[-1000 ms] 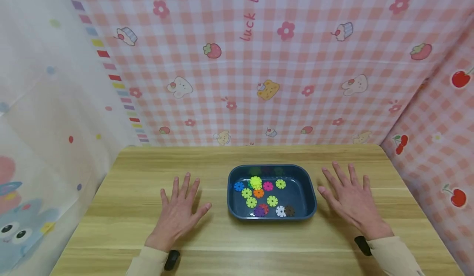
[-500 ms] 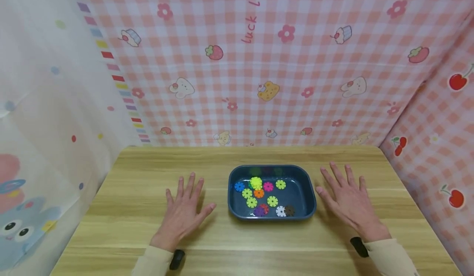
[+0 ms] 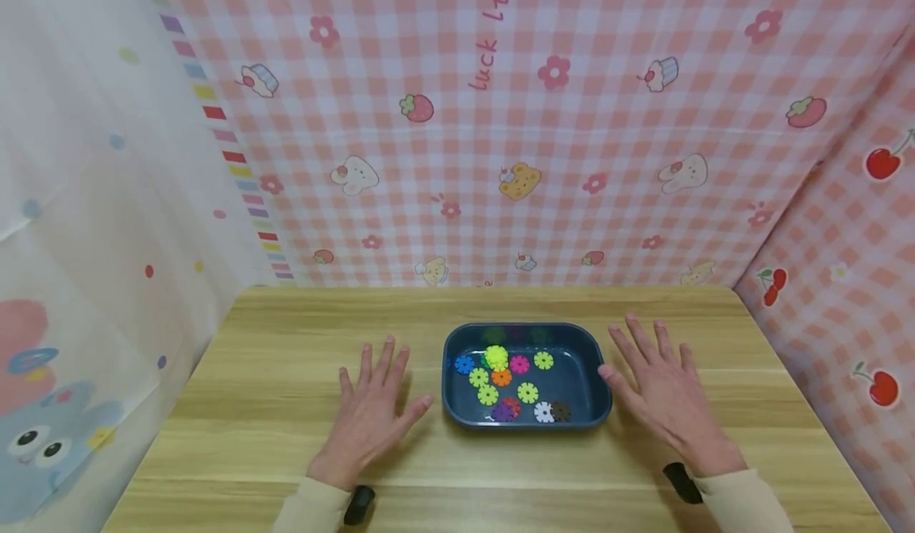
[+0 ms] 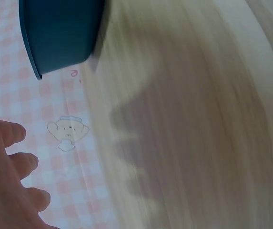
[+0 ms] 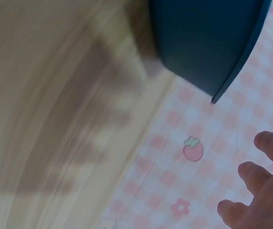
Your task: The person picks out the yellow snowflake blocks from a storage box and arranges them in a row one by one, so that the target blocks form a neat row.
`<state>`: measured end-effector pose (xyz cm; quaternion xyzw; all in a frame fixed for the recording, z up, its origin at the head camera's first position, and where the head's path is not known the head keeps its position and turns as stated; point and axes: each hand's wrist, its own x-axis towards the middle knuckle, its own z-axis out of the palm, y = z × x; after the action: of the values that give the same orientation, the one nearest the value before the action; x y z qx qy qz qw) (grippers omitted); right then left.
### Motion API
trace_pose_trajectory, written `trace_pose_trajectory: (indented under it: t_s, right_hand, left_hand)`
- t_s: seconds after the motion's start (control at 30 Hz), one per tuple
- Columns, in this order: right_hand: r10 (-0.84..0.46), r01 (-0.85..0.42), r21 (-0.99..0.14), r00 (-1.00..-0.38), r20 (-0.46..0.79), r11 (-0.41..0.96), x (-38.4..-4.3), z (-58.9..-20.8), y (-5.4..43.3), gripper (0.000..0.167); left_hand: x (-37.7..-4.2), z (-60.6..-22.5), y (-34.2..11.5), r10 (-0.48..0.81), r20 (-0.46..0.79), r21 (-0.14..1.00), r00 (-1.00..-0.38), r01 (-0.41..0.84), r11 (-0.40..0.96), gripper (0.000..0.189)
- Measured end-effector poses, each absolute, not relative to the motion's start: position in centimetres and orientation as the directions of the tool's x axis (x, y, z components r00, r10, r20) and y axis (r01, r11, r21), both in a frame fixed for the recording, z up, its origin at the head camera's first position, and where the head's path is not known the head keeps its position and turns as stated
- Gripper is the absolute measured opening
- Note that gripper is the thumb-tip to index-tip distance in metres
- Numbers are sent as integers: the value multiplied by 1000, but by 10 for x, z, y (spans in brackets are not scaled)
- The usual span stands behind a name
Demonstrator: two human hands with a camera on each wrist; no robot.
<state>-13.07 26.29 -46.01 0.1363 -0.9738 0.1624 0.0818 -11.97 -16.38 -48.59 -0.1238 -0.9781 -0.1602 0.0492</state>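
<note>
A dark blue rectangular tray (image 3: pixel 457 415) stands on the table, holding several notched plastic discs, among them a blue disc (image 3: pixel 465 364), an orange disc (image 3: pixel 502 376), a pink disc (image 3: pixel 519 364), a white disc (image 3: pixel 544 411) and a brown disc (image 3: pixel 561 411). Yellow-green discs lie among them, some overlapping. To the tray's left, my left hand (image 3: pixel 373 414) is spread palm down with nothing in it, its thumb pointing at the tray. My right hand (image 3: pixel 668 394) is likewise spread on the other side, its thumb tip overlapping the tray's right rim in the head view. Both wrist views show the tray's outer wall (image 4: pixel 62 33).
The light wood table (image 3: pixel 286 358) ends at a pink checked cloth wall (image 3: pixel 465 152) behind it. A white patterned cloth (image 3: pixel 86 183) hangs at the left, and a checked cloth with cherries (image 3: pixel 851 318) at the right. Dark wrist bands (image 3: pixel 682 483) show at the sleeves.
Both hands have moved inward toward the tray, the left one rightward and the right one leftward. The head view has shifted slightly. The discs lie as before.
</note>
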Motion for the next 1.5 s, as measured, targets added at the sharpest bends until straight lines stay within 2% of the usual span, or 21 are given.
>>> trace_pose_trajectory:
  t_s: [0.23,0.87,1.27,1.5]
  right_hand:
    - [-259,-320,-345,-942,212,883,-130,-459,244,72]
    - [-328,-403,-367,-911,251,839,-131,-451,190,73]
    - [-396,-483,-400,-874,283,779,-144,-434,170,70]
    - [-457,-517,-405,-856,242,755,-159,-419,168,70]
  left_hand:
    - [-120,-488,-149,235,110,348,-966,258,901,88]
    - [-120,-490,-122,307,101,385,-946,322,865,89]
    - [-121,-495,-120,319,100,385,-942,333,861,88]
    - [-121,-497,-120,319,80,384,-944,325,865,89]
